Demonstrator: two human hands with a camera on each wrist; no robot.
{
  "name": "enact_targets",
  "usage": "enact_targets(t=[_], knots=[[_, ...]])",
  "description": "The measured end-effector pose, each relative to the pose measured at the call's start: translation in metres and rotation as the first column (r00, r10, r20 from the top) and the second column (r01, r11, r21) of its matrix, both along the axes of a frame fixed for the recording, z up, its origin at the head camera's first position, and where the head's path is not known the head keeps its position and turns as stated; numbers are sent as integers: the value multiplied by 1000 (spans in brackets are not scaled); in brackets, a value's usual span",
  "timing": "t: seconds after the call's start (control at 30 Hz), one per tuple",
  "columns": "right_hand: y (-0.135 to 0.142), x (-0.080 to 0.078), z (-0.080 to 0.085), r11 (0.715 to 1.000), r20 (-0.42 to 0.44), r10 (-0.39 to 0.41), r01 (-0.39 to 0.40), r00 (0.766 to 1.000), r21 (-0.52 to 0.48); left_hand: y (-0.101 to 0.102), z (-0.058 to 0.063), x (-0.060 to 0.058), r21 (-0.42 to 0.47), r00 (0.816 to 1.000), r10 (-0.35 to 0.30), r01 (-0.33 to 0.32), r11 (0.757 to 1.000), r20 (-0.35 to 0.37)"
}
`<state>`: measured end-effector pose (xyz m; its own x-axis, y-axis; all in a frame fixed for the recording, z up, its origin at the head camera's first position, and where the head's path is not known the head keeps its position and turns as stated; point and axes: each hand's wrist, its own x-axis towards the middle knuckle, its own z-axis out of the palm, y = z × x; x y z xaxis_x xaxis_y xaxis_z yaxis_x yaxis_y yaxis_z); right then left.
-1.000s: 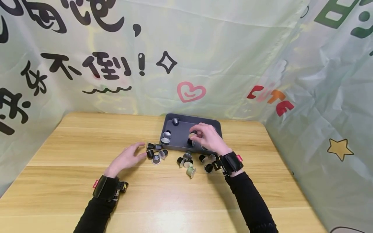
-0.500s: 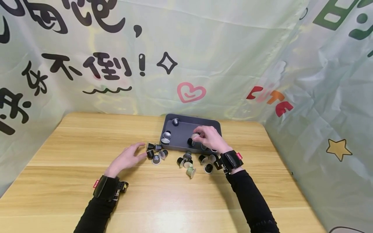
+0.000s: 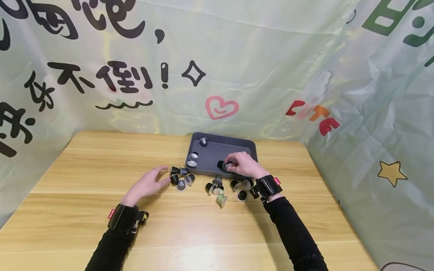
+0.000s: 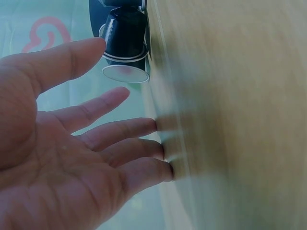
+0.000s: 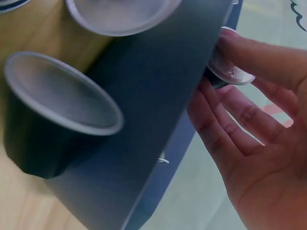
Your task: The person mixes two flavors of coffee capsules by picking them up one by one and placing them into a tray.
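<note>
In the head view, my right hand (image 3: 243, 164) is low over the near right part of the dark grey tray (image 3: 217, 140). Thumb and fingers pinch a coffee capsule (image 5: 234, 71), its silvery lid showing in the right wrist view. A black capsule (image 3: 220, 165) lies in the tray just left of those fingertips. My left hand (image 3: 147, 185) stays low at the table with fingers spread and relaxed, holding nothing. Close to its fingertips is a cluster of dark capsules; one black capsule (image 4: 125, 33) shows by the thumb in the left wrist view.
Further capsules lie in the tray: a dark one (image 3: 203, 141) at the back left and silver-lidded ones (image 3: 191, 164) at the left side. Before the tray's near edge sit more loose capsules, among them a pale green one (image 3: 221, 200) and a black one (image 3: 242, 195).
My right hand has come down and nearer within the tray, bringing its pinched capsule beside the black one. My left hand has kept its place.
</note>
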<state>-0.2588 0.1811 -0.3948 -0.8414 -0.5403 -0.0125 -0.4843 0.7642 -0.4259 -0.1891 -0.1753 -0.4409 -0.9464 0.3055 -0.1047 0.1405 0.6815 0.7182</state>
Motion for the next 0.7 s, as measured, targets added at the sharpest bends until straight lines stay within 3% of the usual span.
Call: enact_targets(t=[0.47,0.6,0.7], knots=[[0,-1,-5,998,18,14,-15,1000,69,-1,0,0,-4,1000,2,-2,1000,4],[2,2,-6,999,-6,9,-9,1000,43,-1,-1,-1,-5,1000,1,-1,1000,2],[5,7,-7,1000,-39,-7,6,999,-30,-1,-1,-1,-16,1000,-2,2,1000,-12]])
